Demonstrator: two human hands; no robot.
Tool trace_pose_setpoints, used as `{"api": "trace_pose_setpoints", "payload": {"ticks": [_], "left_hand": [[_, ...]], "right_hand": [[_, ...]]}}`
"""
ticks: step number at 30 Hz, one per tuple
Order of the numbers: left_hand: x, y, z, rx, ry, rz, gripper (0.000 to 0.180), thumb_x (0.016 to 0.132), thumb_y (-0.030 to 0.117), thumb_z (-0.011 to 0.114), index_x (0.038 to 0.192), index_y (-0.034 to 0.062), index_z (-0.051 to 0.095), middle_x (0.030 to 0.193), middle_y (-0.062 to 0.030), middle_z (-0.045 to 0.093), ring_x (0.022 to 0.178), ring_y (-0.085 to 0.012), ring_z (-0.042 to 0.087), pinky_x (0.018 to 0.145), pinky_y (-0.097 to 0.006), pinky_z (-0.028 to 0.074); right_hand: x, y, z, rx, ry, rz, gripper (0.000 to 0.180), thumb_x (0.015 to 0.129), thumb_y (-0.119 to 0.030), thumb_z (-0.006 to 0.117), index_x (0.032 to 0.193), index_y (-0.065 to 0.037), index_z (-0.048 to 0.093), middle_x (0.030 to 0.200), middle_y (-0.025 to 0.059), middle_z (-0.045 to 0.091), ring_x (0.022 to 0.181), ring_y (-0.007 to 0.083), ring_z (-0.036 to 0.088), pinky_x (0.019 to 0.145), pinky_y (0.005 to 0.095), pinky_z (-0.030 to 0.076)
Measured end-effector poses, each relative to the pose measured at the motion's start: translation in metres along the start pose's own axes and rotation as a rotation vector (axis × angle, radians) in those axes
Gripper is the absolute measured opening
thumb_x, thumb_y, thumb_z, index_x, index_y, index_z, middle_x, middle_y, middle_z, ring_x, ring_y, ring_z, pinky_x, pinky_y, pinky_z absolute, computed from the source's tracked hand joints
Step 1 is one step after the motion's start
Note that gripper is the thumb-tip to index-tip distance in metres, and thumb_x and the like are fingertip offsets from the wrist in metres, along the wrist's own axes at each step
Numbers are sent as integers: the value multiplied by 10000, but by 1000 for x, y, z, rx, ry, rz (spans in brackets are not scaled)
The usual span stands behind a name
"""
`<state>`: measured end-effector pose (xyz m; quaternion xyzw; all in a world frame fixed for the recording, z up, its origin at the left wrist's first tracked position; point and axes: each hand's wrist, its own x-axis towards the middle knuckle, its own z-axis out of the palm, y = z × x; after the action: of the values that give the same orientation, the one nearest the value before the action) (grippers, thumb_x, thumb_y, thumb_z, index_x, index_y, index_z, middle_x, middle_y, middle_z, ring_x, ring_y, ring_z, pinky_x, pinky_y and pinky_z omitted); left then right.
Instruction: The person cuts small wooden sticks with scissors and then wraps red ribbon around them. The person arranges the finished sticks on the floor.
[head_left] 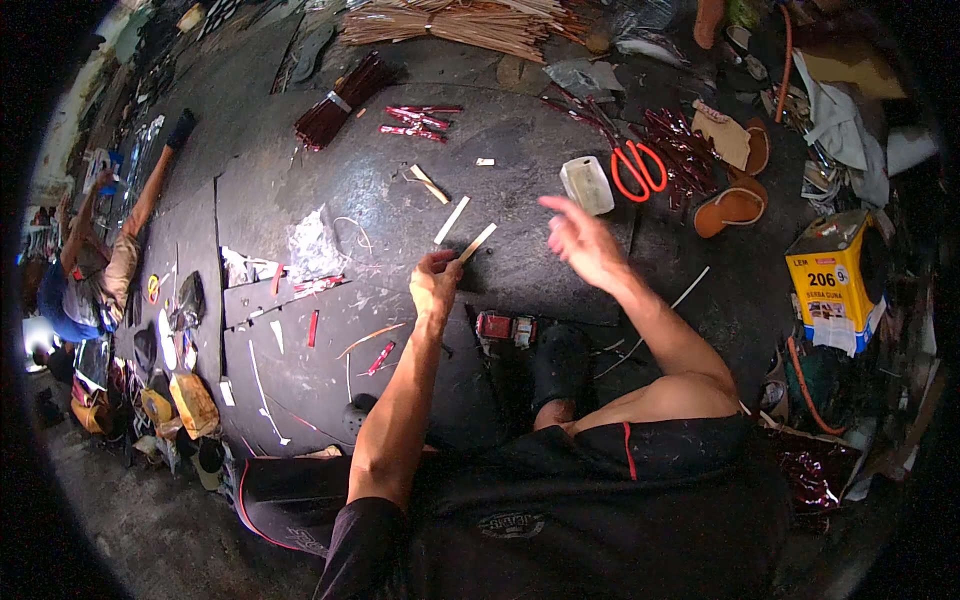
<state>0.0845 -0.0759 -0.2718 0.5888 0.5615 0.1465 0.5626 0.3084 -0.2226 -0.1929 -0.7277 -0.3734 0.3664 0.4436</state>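
Near the middle, my left hand (434,286) pinches a short pale flat strip (479,241), which slants up to the right from the fingertips. A second pale strip (452,220) lies on the dark floor just beyond it. My right hand (587,246) hovers to the right, slightly blurred, its index finger stretched out and nothing visible in it. Past those fingers sits a small whitish plastic tub (587,186) with something pale inside. Orange-handled scissors (636,172) rest beside the tub.
Shiny dark-red strips (416,121) and a tied dark-red bundle (338,102) lie farther off. A large bundle of thin sticks (450,28) is at the far edge. Sandals (731,207) and a yellow can (830,270) stand right. Another person (100,250) sits far left.
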Motion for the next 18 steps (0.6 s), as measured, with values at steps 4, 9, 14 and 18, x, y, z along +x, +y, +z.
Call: {"api": "trace_pose_setpoints", "payload": {"ticks": [4,9,14,18], "left_hand": [[0,-2,-1,25,3,13,310,834,168,749,1100,14,707,894,-110,727,757,-164,684,697,-297,541],[-2,1,-5,52,-2,8,336,826,188,739,1109,9,706,889,-114,733,753,-166,689,706,-301,543],[-5,4,-8,35,-5,20,382,823,224,739,1120,-13,697,877,-114,736,756,-161,689,716,-291,542],[-4,8,-17,-46,-9,-36,312,870,189,687,1091,-32,686,853,-119,732,751,-162,697,702,-281,553]], "right_hand": [[5,11,37,131,-352,300,520,1059,-153,378,1551,-287,278,729,63,605,549,109,577,505,278,539],[16,19,52,86,-435,338,533,1067,-182,358,1565,-314,221,682,70,609,512,119,577,474,284,530],[24,18,64,-45,-476,339,525,1072,-214,344,1571,-289,197,659,83,610,502,143,596,461,308,537],[18,6,82,-236,-503,278,516,1056,-224,373,1558,-246,256,684,134,640,469,156,595,447,337,541]]}}
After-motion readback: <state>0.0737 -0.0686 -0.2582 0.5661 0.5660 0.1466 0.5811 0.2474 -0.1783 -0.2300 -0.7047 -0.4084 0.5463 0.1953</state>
